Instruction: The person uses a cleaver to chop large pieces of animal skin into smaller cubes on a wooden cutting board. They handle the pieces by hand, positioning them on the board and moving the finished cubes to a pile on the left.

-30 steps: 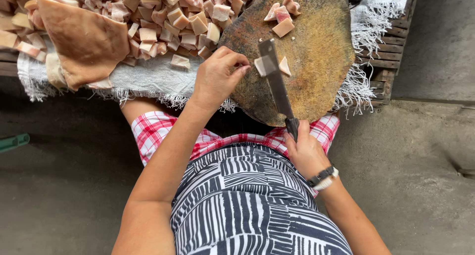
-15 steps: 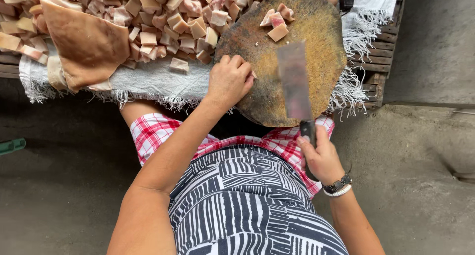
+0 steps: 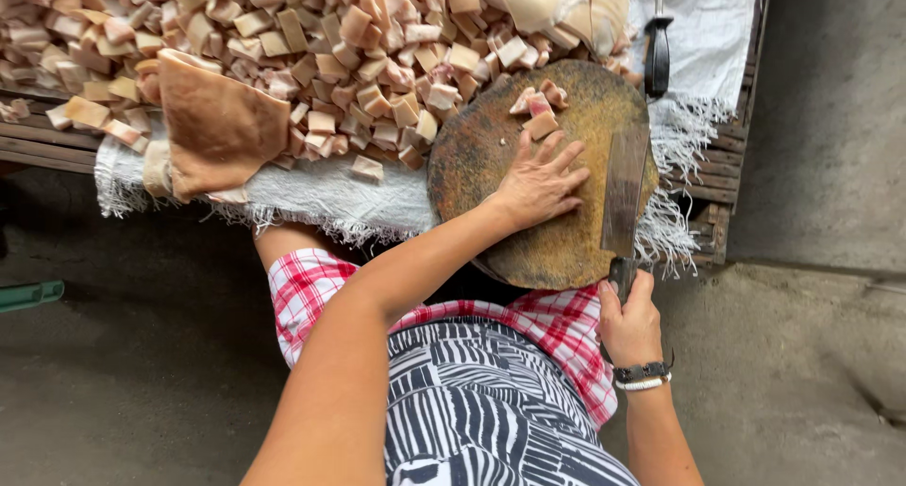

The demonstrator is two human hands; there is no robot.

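A round, dark wooden chopping block lies before me. My left hand rests flat on its middle, fingers spread, holding nothing. A few pale meat cubes sit just beyond the fingertips at the block's far edge. My right hand grips the handle of a cleaver, whose broad blade lies along the block's right side.
A big heap of cut meat cubes covers a white woven sheet on a wooden pallet. A large skin slab lies at left. Another dark-handled knife lies at top right. A concrete floor surrounds me.
My left hand has opened from a loose curl at the block's near left edge to lie flat on its middle. The cleaver has shifted right, towards the block's edge.
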